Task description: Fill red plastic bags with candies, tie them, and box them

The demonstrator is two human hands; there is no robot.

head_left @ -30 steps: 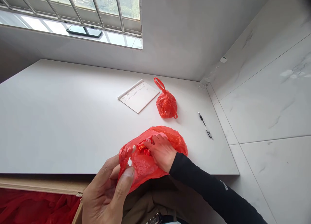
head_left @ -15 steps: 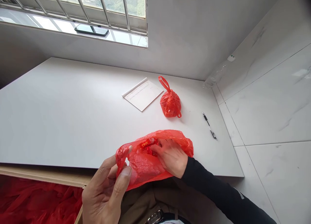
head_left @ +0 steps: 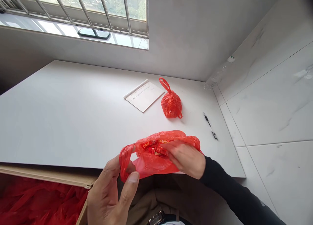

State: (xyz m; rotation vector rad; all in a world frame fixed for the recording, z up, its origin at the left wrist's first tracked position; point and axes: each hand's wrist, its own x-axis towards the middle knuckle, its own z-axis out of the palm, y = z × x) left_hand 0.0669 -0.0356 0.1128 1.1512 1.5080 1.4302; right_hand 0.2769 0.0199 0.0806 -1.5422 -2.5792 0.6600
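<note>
A thin red plastic bag (head_left: 156, 166) lies open at the near edge of the table. My left hand (head_left: 114, 189) grips its left handle loop, thumb in front and fingers passing behind. Inside the mouth are small red printed packets (head_left: 148, 145), partly covered by the plastic. My right hand (head_left: 187, 156), in a black sleeve, reaches into the right side of the bag. Its fingers close on a red packet with yellowish print (head_left: 161, 148); some fingertips are hidden. Farther back stands a knotted red plastic bag (head_left: 171, 104), filled and rounded.
A notepad (head_left: 144, 96) lies left of the knotted bag, a black pen (head_left: 210, 125) to its right. A clear bottle (head_left: 216, 77) lies in the back corner. At lower left, an open drawer (head_left: 49, 174) holds red plastic bags. A phone (head_left: 94, 33) rests on the windowsill.
My right hand has shifted right inside the bag, and a red packet now shows at its fingers. My left hand and the bag's handle have moved slightly right.
</note>
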